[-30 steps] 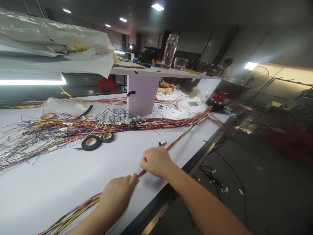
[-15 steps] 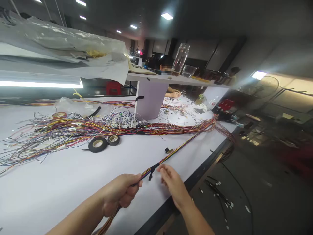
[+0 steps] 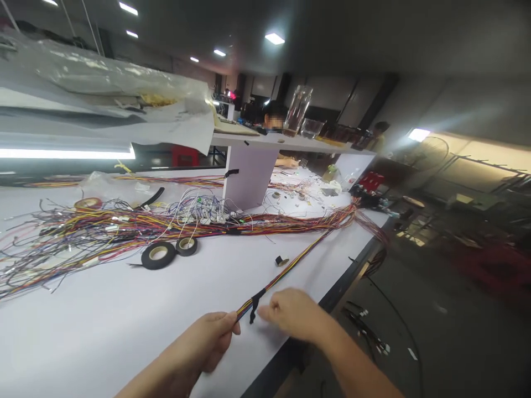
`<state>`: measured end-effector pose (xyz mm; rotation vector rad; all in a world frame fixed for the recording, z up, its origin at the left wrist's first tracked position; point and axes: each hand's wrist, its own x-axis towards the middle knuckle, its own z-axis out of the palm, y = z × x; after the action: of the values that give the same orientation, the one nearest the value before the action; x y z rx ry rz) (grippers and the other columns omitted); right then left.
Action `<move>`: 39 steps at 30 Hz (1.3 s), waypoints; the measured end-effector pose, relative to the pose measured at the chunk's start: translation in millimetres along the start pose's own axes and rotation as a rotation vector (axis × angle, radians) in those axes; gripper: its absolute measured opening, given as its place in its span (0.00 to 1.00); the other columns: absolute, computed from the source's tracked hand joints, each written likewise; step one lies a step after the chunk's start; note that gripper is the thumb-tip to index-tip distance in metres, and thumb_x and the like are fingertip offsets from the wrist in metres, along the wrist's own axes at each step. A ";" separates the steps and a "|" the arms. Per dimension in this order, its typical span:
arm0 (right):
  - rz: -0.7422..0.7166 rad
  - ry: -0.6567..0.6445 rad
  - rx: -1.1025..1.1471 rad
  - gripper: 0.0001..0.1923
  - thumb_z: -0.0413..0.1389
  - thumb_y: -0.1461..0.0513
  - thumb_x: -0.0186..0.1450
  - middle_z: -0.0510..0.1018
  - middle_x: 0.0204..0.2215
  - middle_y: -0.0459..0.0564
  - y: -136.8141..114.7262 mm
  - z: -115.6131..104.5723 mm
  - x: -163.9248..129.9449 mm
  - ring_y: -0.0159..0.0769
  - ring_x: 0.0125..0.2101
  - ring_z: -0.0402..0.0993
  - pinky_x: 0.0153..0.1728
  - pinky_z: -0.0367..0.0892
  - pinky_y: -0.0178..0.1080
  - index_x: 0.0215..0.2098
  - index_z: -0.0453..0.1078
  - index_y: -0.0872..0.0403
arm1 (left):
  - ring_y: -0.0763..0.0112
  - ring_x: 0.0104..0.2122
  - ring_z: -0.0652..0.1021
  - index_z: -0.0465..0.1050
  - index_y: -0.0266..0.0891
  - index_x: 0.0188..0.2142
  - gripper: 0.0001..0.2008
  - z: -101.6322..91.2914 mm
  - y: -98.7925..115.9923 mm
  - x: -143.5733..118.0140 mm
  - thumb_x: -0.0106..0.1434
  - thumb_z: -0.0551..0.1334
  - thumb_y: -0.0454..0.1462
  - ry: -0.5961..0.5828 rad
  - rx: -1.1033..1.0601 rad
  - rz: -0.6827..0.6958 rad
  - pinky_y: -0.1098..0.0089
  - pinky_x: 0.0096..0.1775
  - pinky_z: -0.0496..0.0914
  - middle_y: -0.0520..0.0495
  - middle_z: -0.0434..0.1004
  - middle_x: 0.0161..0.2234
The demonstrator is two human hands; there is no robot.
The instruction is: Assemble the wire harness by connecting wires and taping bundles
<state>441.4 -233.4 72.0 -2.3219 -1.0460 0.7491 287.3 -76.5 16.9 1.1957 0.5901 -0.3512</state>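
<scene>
Leftmost, a wide heap of loose wires [image 3: 83,232] is spread across the white table [image 3: 103,315], its strands running roughly left to right. At its left end one tan tape roll [image 3: 88,203] is seen. Just in front of the heap, two black tape rolls [image 3: 158,255] are laid flat and touching, the larger to the left of the smaller [image 3: 186,246].

Nearer the table's front edge, the left hand [image 3: 203,345] is closed around a thin wire bundle [image 3: 286,268]; the bundle is pinched between thumb and fingertips [image 3: 230,319] and emerges just past them. One short black tape wrap [image 3: 254,305] is bound around the bundle right beyond those fingertips, with a loose tail hanging down. The right hand [image 3: 296,318] is held just right of the wrap, fingers curled loosely with their tips beside the tape tail; whether it is touched cannot be told.

One bundle is counted in the hands. Its long axis runs diagonally, from the left hand at lower left up and away to the right, where it is merged into the far end of the heap. It is lifted off the table at the held end. One small tape scrap [image 3: 281,260] is lying on the table just left of the bundle's middle.
</scene>
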 end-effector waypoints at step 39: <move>-0.211 0.193 -0.447 0.12 0.47 0.65 0.66 0.75 0.41 0.54 -1.3 -4.7 35.7 0.46 0.44 0.70 0.42 0.63 0.43 0.33 0.72 0.52 | 0.55 0.33 0.78 0.71 0.41 0.40 0.20 -4.3 0.0 -7.8 0.69 0.43 0.43 0.348 1.377 0.349 0.63 0.34 0.63 0.41 0.79 0.33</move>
<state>463.7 -205.6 66.3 -2.5237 -1.4553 0.2170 280.1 -72.9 20.4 2.6829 0.3757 -0.2255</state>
